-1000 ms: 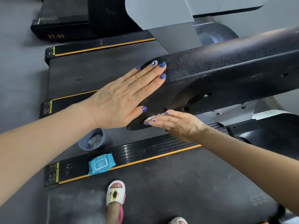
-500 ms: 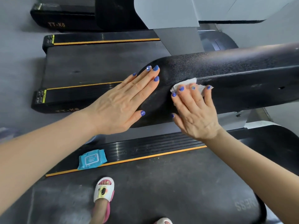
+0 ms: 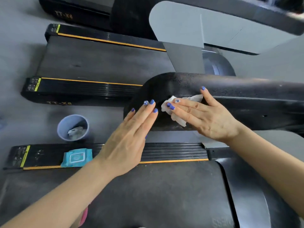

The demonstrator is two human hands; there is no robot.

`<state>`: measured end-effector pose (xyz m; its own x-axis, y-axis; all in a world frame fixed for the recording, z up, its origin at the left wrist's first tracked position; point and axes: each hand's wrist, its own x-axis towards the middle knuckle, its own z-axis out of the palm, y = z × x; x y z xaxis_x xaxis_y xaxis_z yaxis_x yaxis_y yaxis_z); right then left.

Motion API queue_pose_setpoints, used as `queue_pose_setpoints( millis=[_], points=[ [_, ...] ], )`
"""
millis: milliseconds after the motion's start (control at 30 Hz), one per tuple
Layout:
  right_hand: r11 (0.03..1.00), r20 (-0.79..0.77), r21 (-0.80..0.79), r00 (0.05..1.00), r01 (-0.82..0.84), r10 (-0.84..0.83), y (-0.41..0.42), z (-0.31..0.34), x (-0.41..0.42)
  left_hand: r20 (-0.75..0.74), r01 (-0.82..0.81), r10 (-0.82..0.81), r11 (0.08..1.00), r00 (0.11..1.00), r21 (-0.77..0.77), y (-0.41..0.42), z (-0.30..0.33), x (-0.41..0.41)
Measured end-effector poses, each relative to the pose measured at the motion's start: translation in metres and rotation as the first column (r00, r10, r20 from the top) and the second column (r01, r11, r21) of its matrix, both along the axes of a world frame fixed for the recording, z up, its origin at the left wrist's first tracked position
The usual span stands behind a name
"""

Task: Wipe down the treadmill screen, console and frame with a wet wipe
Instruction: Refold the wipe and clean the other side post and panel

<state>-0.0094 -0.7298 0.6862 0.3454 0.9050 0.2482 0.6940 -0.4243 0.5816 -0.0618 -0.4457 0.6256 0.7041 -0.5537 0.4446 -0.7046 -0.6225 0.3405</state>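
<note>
"TT-X6" reads in dull gold letters on the end of the neighbouring treadmill (image 3: pixel 59 102), and again, fainter, on the machine behind it (image 3: pixel 63 14); small warning stickers with yellow-green bars sit at the rail ends, too small to read. On the near side rail (image 3: pixel 172 153) lies a blue wet-wipe pack (image 3: pixel 76 157) with a white flap label — its print is illegible. Just beyond the rail, on the grey floor, stands a lavender cup (image 3: pixel 73 127) holding crumpled used wipes.

The right hand (image 3: pixel 207 116) lies flat, fingers straight, pressing a white wet wipe (image 3: pixel 176 111) against the rounded end of the black textured handrail (image 3: pixel 230 92). The left hand (image 3: pixel 130 139) is also spread flat, fingertips resting on that same end, just beside the wipe, holding nothing. The left forearm crosses over the near rail and hides part of it — the grey upright (image 3: pixel 185 58) rises behind the handrail
</note>
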Motion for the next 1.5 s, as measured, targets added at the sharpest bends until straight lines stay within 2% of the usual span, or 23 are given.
queue_pose_setpoints(
  millis=[133, 300, 467, 567, 667, 767, 867, 933, 1033, 1233, 1300, 1400, 1500],
  points=[
    [0.991, -0.013, 0.135, 1.000, -0.014, 0.015, 0.008, 0.010, 0.000, -0.016, -0.072, 0.071, 0.992, 0.997, -0.101, -0.042, -0.004, -0.018],
    [0.969, -0.021, 0.248, 1.000, 0.016, -0.010, 0.020, 0.011, -0.002, -0.034, -0.194, 0.192, 0.978, 0.981, -0.072, -0.073, -0.013, -0.015],
    [0.880, -0.227, 0.430, 0.968, 0.202, -0.111, -0.001, 0.044, 0.005, -0.103, -0.336, 0.322, 0.924, 0.941, -0.179, -0.108, -0.022, -0.017],
    [0.817, -0.285, 0.473, 0.935, 0.329, -0.211, -0.009, 0.065, 0.020, -0.202, -0.458, 0.415, 0.847, 0.887, -0.271, -0.142, -0.021, -0.015],
    [0.812, -0.363, 0.436, 0.901, 0.388, -0.236, 0.015, 0.068, 0.043, -0.315, -0.547, 0.449, 0.723, 0.836, -0.422, -0.173, -0.017, -0.008],
    [0.820, -0.442, 0.361, 0.856, 0.444, -0.268, 0.040, 0.060, 0.060, -0.340, -0.606, 0.508, 0.578, 0.791, -0.546, -0.192, -0.013, 0.006],
    [0.772, -0.494, 0.386, 0.820, 0.506, -0.290, 0.040, 0.052, 0.065, -0.316, -0.641, 0.588, 0.499, 0.745, -0.583, -0.197, -0.019, 0.017],
    [0.720, -0.526, 0.409, 0.789, 0.561, -0.317, 0.038, 0.052, 0.065, -0.248, -0.639, 0.644, 0.490, 0.724, -0.593, -0.195, -0.028, 0.024],
    [0.708, -0.549, 0.362, 0.753, 0.606, -0.364, 0.042, 0.051, 0.065, -0.140, -0.621, 0.692, 0.517, 0.708, -0.589, -0.185, -0.044, 0.032],
    [0.695, -0.527, 0.398, 0.770, 0.598, -0.360, 0.043, 0.051, 0.060, -0.106, -0.645, 0.708, 0.557, 0.698, -0.523, -0.148, -0.087, 0.025],
    [0.702, -0.514, 0.403, 0.780, 0.587, -0.357, 0.044, 0.048, 0.060, -0.133, -0.631, 0.667, 0.596, 0.733, -0.497, -0.138, -0.088, 0.022],
    [0.700, -0.505, 0.417, 0.788, 0.580, -0.352, 0.044, 0.048, 0.059, -0.204, -0.528, 0.506, 0.659, 0.838, -0.536, -0.129, -0.077, 0.011],
    [0.695, -0.514, 0.409, 0.779, 0.591, -0.359, 0.045, 0.049, 0.059, -0.291, -0.464, 0.368, 0.602, 0.883, -0.650, -0.128, -0.059, 0.003]
  ],
)
